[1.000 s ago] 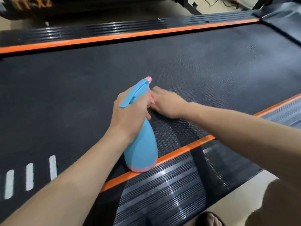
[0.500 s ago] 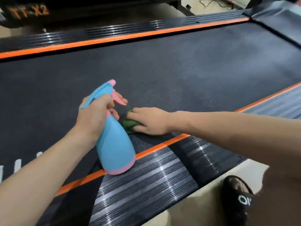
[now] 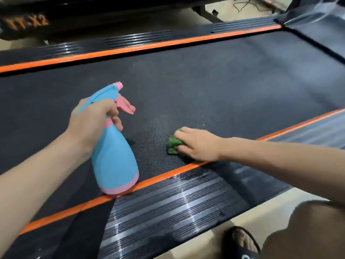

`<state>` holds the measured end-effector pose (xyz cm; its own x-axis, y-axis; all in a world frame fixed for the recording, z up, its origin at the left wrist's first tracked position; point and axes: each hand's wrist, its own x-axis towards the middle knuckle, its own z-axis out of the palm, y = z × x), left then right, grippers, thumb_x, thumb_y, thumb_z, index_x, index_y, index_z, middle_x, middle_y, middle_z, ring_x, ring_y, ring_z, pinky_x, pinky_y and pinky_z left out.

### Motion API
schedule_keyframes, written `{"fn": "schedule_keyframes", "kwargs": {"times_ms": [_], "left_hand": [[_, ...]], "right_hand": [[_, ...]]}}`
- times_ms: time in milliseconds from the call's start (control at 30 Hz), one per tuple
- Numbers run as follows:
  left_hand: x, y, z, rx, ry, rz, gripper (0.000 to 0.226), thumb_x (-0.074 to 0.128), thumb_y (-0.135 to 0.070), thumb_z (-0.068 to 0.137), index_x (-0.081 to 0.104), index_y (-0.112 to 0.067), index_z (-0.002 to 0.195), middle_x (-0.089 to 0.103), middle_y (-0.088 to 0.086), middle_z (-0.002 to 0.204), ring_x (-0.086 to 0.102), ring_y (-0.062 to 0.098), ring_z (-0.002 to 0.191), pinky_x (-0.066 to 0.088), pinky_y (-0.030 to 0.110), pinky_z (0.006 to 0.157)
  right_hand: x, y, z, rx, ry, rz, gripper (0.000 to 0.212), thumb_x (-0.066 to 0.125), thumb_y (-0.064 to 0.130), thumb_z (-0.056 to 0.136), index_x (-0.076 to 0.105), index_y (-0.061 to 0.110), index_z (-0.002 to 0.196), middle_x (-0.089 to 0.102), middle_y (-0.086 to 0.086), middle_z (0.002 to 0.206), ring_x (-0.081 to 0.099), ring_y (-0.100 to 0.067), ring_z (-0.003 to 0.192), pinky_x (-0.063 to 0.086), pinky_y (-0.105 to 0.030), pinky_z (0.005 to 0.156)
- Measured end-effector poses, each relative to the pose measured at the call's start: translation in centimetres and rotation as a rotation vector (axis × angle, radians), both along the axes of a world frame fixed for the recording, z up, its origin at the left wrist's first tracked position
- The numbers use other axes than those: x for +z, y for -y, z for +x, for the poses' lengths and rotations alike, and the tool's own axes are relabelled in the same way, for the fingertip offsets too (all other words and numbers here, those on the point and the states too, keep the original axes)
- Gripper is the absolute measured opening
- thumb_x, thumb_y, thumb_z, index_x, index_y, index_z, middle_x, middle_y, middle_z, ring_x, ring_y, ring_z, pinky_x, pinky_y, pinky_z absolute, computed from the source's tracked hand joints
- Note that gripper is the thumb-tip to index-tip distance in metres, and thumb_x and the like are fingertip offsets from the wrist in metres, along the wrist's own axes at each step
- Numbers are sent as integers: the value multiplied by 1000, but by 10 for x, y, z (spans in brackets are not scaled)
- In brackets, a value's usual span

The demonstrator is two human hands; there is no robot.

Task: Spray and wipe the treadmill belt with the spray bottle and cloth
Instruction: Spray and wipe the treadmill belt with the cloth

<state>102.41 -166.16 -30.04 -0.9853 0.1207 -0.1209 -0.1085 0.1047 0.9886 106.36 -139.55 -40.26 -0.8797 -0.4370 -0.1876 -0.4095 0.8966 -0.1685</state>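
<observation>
The black textured treadmill belt (image 3: 205, 86) runs across the view between two orange stripes. My left hand (image 3: 91, 122) grips the neck of a light blue spray bottle (image 3: 113, 157) with a pink trigger and pink base, held upright above the belt's near edge, nozzle pointing away. My right hand (image 3: 197, 144) presses flat on a crumpled green cloth (image 3: 173, 144) on the belt, close to the near orange stripe. Most of the cloth is hidden under my fingers.
A ribbed black side rail (image 3: 177, 208) with an orange stripe (image 3: 160, 178) lies nearest me; a matching rail (image 3: 130, 45) runs along the far side. A sandalled foot (image 3: 240, 242) stands on the pale floor at the bottom right. A dark frame marked TT-X2 (image 3: 26, 21) sits at the top left.
My right hand and the cloth have slid right along the belt, away from the bottle, and the cloth shows more. My left hand still holds the bottle upright at the near edge.
</observation>
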Motion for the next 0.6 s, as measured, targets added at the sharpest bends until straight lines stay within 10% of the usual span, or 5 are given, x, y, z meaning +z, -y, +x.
{"fn": "schedule_keyframes", "kwargs": {"times_ms": [267, 600], "left_hand": [[-9, -72, 2, 120, 46, -91, 54, 44, 4, 86, 83, -33, 82, 81, 8, 104, 49, 20, 53, 47, 24, 60], [-18, -123, -9, 147, 188, -203, 47, 44, 1, 90, 77, -31, 101, 81, 11, 105, 51, 15, 47, 46, 23, 54]], "right_hand": [[1, -38, -17, 447, -66, -58, 36, 45, 40, 102, 46, 27, 136, 48, -3, 135, 58, -28, 111, 50, -37, 74], [7, -155, -6, 284, -48, -200, 25, 40, 47, 100, 51, 33, 117, 50, 9, 122, 55, -13, 107, 51, -31, 79]]}}
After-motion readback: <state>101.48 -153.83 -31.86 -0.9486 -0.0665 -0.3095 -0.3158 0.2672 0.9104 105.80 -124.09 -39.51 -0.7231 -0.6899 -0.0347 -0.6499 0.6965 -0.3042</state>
